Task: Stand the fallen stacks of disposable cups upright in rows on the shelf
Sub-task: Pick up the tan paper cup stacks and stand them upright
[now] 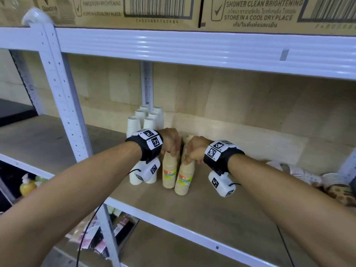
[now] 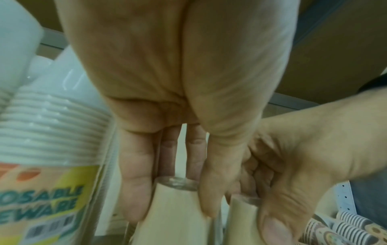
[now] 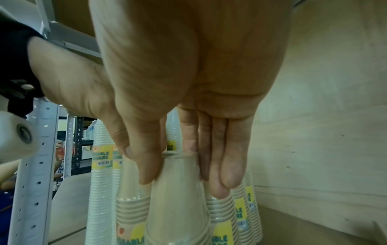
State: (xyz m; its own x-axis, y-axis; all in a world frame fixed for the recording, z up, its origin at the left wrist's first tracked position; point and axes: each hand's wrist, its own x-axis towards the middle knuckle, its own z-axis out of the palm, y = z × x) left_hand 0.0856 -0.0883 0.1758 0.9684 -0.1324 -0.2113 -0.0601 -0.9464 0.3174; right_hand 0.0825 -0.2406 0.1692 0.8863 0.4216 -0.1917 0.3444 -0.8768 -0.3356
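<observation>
Two tan cup stacks in clear wrap with yellow labels stand upright side by side on the wooden shelf (image 1: 221,212). My left hand (image 1: 174,153) grips the top of the left tan stack (image 1: 169,175) from above. My right hand (image 1: 187,160) grips the top of the right tan stack (image 1: 184,182) the same way. In the left wrist view my left hand (image 2: 170,213) pinches the left tan stack (image 2: 173,223) between thumb and fingers. In the right wrist view my right hand (image 3: 182,182) wraps the right tan stack (image 3: 178,207).
Several white cup stacks (image 1: 149,120) stand upright behind and left of my hands, by the rear post (image 1: 146,83). Fallen patterned cup stacks (image 1: 308,178) lie on the shelf at the far right. A white upright (image 1: 63,97) stands at the left. Cardboard boxes (image 1: 250,12) sit above.
</observation>
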